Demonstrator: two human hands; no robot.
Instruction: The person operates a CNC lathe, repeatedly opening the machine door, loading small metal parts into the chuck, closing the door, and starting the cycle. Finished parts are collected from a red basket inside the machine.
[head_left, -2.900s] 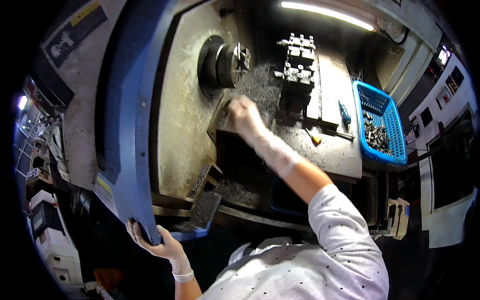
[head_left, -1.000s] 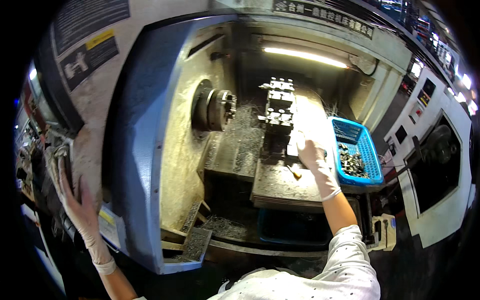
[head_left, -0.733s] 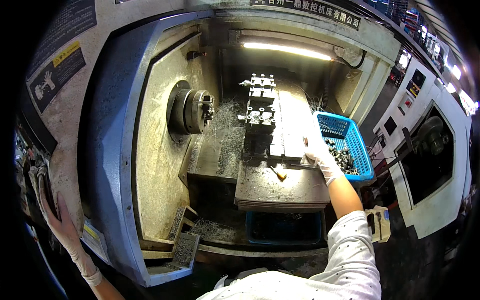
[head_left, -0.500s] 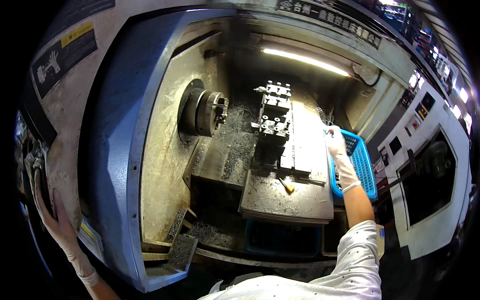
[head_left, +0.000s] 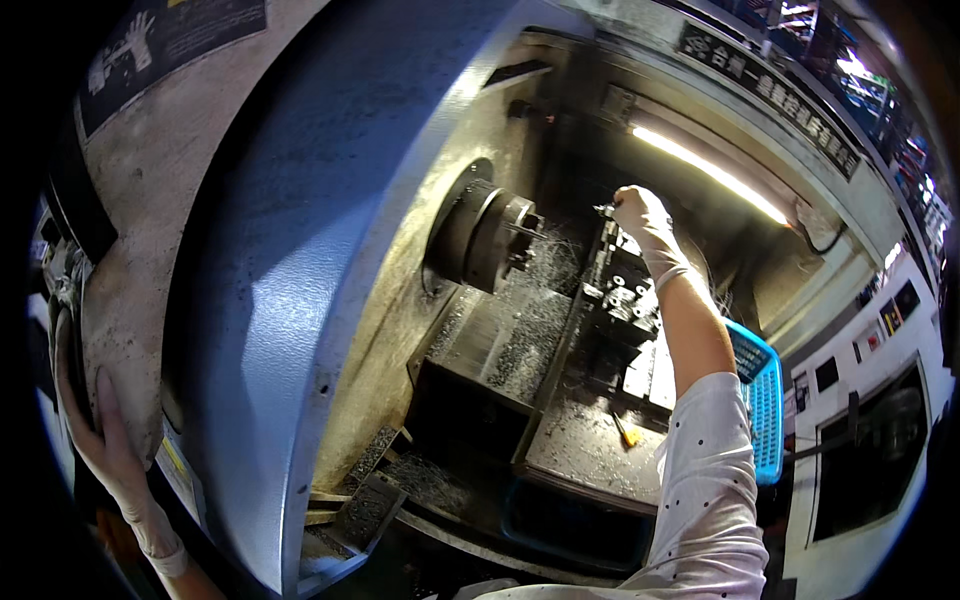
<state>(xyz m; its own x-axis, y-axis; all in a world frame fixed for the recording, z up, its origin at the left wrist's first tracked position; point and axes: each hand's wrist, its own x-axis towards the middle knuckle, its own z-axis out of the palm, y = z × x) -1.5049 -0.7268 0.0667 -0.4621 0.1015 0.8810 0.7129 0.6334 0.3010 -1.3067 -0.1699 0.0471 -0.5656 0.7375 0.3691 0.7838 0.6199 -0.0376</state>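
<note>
My right hand (head_left: 642, 218), in a thin white glove, reaches across to the far end of a tool post (head_left: 622, 300) with several bolts. Its fingers are curled together there; what they hold, if anything, is hidden. Left of it, a round lathe chuck (head_left: 482, 238) projects from the machine's inner wall. My left hand (head_left: 118, 462), also gloved, rests at the edge of the pale machine panel (head_left: 140, 250) at far left. Its thumb lies on the panel's face, apart from the fingers stretched along the edge.
Metal chips cover the lathe bed (head_left: 505, 340). A small tool with a yellow handle (head_left: 627, 432) lies on the slide cover, and a blue plastic basket (head_left: 768, 400) stands to the right. A lit tube lamp (head_left: 710, 172) hangs behind; the blue door (head_left: 290, 300) stands between my arms.
My right hand has moved from the blue basket's far edge, leftward and away from me, to the tool post's far end. The view has turned left; my left hand stays on the panel.
</note>
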